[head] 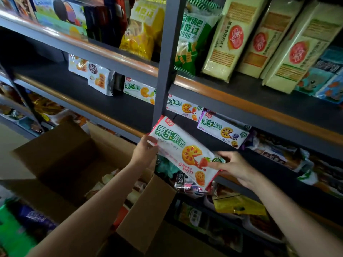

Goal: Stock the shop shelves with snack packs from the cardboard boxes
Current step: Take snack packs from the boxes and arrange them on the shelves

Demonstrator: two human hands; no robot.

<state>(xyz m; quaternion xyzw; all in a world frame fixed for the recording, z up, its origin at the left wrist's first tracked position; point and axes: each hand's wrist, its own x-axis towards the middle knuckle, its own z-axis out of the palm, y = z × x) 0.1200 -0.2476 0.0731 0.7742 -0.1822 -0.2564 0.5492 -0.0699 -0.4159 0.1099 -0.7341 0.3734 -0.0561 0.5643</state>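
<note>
Both hands, left and right, pinch the ends of a red pack, tilted over the open box by the shelf.

both forearms bare, reaching up and forward. left hand gripping one end of snack pack, fingers curled over edge. right hand pinching opposite end, wrist bent.

single head cam, wide-angle, tilted, looks forward and down, close on the shelves and cardboard box.
</note>
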